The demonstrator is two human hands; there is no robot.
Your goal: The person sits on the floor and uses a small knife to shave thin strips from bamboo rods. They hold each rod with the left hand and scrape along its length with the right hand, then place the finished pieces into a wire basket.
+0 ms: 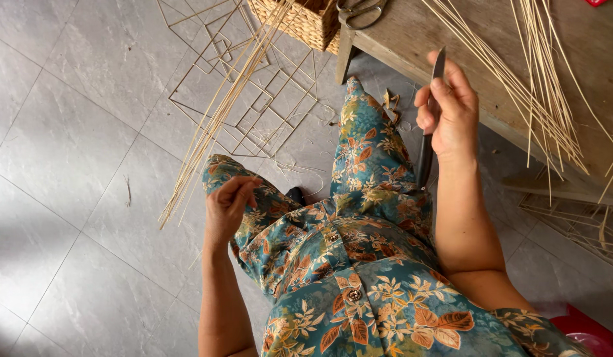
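While gripping a knife: right hand; left hand fingers pinched, contents unclear; woven basket contents hidden.

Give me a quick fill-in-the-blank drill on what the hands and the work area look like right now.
1. The right hand holds a dark-handled ____ with its blade pointing up.
2. The left hand rests on the person's ____, fingers pinched together.
3. A pair of scissors lies on the wooden ____ beside the woven basket.
4. The wire frames lie flat on the grey tiled ____.

Missing words: knife; knee; table; floor
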